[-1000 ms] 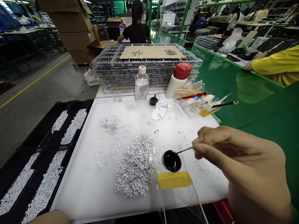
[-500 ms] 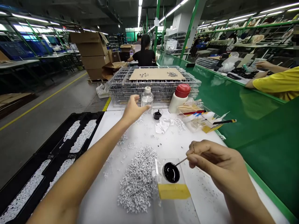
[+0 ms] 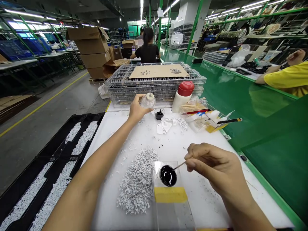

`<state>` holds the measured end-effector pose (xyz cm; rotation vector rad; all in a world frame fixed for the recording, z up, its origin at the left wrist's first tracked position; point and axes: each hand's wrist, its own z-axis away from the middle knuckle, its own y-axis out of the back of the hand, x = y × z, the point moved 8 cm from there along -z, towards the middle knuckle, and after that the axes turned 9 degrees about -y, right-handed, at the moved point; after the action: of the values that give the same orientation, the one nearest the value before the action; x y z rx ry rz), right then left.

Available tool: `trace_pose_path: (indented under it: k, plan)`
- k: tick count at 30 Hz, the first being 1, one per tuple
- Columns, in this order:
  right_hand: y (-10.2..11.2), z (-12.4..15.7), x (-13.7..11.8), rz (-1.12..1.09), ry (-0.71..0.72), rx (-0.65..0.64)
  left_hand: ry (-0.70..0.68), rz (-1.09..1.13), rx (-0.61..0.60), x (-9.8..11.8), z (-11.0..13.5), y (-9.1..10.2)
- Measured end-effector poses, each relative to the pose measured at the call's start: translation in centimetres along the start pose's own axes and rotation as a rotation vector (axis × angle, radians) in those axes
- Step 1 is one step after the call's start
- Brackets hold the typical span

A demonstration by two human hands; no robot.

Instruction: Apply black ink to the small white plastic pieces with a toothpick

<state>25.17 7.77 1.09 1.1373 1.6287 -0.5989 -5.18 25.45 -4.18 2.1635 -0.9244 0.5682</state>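
Note:
My left hand (image 3: 139,109) is wrapped round a clear bottle (image 3: 148,102) with a pale cap, tilted with its top toward me. In my right hand (image 3: 211,166) a thin wooden stick (image 3: 180,165) is pinched, its tip at the edge of a round pool of glossy black liquid (image 3: 168,175). That liquid lies on a clear plastic block (image 3: 174,215) with a band of yellow tape (image 3: 170,194). Left of the block is a heap of small white-and-grey pieces (image 3: 139,181). A small cup of black liquid (image 3: 159,114) stands just right of the bottle.
A white bottle with a red cap (image 3: 183,96) and a clear tray of sticks and tools (image 3: 201,123) stand at the back right. Stacked clear trays (image 3: 110,93) lie behind. Black bins (image 3: 79,117) of white pieces are at left. A co-worker's yellow sleeve (image 3: 286,81) shows at right.
My left hand has closed on the clear bottle, which was upright and now leans toward me. My right hand still holds the stick at the black liquid. The view has shifted slightly.

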Motion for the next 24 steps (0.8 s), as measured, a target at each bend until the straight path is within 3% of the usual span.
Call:
trace_pose_path:
  k: [6,12,24]
  plan:
    - [0.2,0.3,0.2,-0.035,-0.026,0.032,-0.369,-0.009,0.053,5.5,5.4,4.3]
    - [0.1,0.3,-0.2,-0.054,-0.026,0.040,-0.704,-0.080,0.124,11.1,9.0,7.6]
    - [-0.3,0.5,-0.1,-0.032,-0.006,-0.002,-0.890,-0.283,0.288,17.1,11.4,10.1]
